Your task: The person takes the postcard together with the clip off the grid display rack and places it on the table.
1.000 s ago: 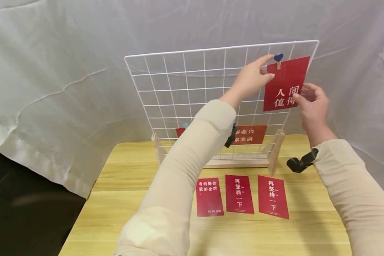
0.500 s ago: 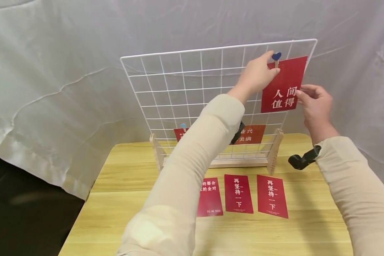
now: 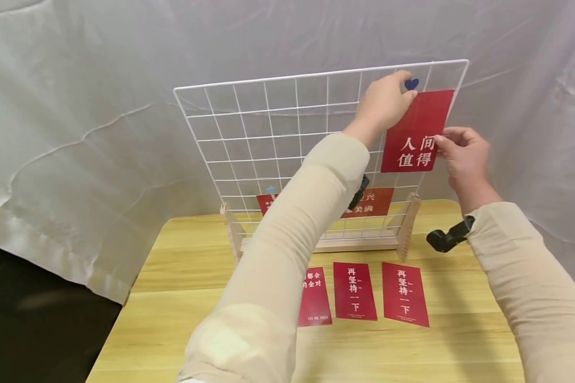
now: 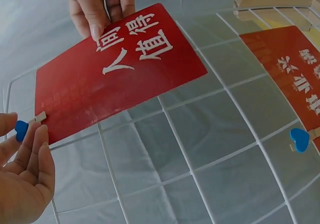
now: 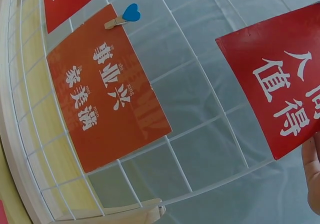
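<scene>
A red card (image 3: pixel 414 133) with white characters hangs at the top right of a white wire grid (image 3: pixel 268 122). A small wooden clip with a blue heart (image 3: pixel 411 83) sits at the card's top left corner. My left hand (image 3: pixel 403 91) pinches that clip. In the left wrist view the clip (image 4: pixel 22 129) shows between the thumb and fingers of the left hand (image 4: pixel 25 149), at the corner of the card (image 4: pixel 115 69). My right hand (image 3: pixel 440 142) pinches the card's right edge; its fingers (image 4: pixel 100 14) grip the card's far end.
The grid stands in a wooden base (image 3: pixel 354 244) on a yellow table (image 3: pixel 182 298). An orange card (image 5: pixel 107 89) under a blue heart clip (image 5: pixel 131 12) and another red card (image 5: pixel 67 1) hang low on the grid. Three red cards (image 3: pixel 354 291) lie in front. A white cloth hangs behind.
My left hand has closed further over the blue heart clip. The red card has shifted slightly left and down against the grid, with my right hand still on its edge.
</scene>
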`<state>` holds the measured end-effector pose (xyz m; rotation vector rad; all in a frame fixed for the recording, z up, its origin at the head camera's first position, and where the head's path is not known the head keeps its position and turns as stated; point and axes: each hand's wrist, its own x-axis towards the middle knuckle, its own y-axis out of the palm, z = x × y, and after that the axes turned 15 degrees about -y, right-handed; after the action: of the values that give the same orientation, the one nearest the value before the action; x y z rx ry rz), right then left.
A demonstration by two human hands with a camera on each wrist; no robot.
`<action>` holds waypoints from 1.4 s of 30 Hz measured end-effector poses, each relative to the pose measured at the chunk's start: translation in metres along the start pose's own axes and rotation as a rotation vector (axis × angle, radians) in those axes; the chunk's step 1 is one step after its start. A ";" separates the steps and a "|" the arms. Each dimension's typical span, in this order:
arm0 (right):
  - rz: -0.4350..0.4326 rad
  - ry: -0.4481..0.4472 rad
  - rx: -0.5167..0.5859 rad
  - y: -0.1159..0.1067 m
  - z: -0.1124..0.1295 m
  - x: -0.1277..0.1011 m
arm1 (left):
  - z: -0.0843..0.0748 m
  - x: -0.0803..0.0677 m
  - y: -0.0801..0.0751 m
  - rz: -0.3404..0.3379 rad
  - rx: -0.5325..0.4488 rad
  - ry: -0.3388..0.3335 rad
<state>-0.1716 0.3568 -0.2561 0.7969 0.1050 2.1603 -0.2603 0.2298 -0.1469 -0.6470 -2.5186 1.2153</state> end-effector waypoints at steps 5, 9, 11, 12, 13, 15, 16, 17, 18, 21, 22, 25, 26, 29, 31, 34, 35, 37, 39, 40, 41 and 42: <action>0.009 0.024 -0.009 -0.001 0.000 0.000 | 0.000 -0.001 0.000 -0.029 -0.083 -0.015; 0.008 0.027 0.000 -0.002 0.000 -0.001 | -0.001 0.000 0.001 -0.080 -0.087 -0.037; 0.008 0.028 0.005 -0.002 0.000 -0.002 | -0.002 0.000 0.001 -0.108 -0.071 -0.038; 0.007 0.032 0.011 -0.003 0.000 -0.002 | -0.002 0.001 0.001 -0.122 -0.058 -0.037; 0.006 0.031 0.015 -0.003 0.000 -0.002 | -0.002 0.001 0.001 -0.131 -0.053 -0.034; 0.002 0.034 0.024 -0.004 0.001 -0.001 | -0.003 0.001 0.000 -0.145 -0.044 -0.029; 0.002 0.026 0.025 -0.004 0.001 -0.001 | -0.003 0.002 0.000 -0.152 -0.035 -0.024; 0.002 0.018 0.029 -0.004 0.001 0.000 | -0.003 0.002 0.000 -0.159 -0.025 -0.018; 0.001 0.010 0.030 -0.003 0.002 0.000 | -0.003 0.002 0.000 -0.169 -0.010 -0.010; 0.004 -0.016 0.052 -0.002 0.002 0.001 | -0.001 0.003 -0.001 -0.199 0.009 0.021; 0.009 -0.023 0.058 -0.001 0.002 0.001 | 0.000 0.003 -0.001 -0.213 0.015 0.037; 0.028 -0.031 0.075 -0.001 0.001 0.000 | 0.005 0.004 0.000 -0.241 -0.006 0.069; 0.035 -0.029 0.082 -0.001 0.001 -0.001 | 0.006 0.004 0.001 -0.243 -0.030 0.072; 0.061 -0.024 0.084 0.000 0.000 -0.003 | 0.010 0.005 0.002 -0.263 -0.092 0.080; 0.083 -0.018 0.076 0.001 0.000 -0.004 | 0.012 0.004 0.001 -0.273 -0.142 0.080; 0.108 -0.012 0.075 0.003 0.000 -0.006 | 0.015 0.003 0.001 -0.301 -0.185 0.098; 0.115 -0.009 0.074 0.003 0.000 -0.007 | 0.016 0.003 0.000 -0.307 -0.196 0.103; 0.124 -0.008 0.076 0.004 -0.001 -0.009 | 0.020 0.002 0.000 -0.304 -0.225 0.112; 0.130 -0.004 0.082 0.003 -0.002 -0.010 | 0.024 0.001 0.001 -0.291 -0.254 0.119; 0.133 -0.001 0.081 0.002 -0.004 -0.012 | 0.027 0.000 0.001 -0.282 -0.268 0.123; 0.136 0.002 0.076 0.002 -0.005 -0.013 | 0.029 -0.001 0.001 -0.268 -0.285 0.123; 0.138 0.004 0.073 0.001 -0.006 -0.015 | 0.031 -0.002 0.002 -0.257 -0.301 0.125</action>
<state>-0.1686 0.3460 -0.2683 0.8637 0.1349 2.2993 -0.2712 0.2087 -0.1677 -0.4284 -2.6004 0.6948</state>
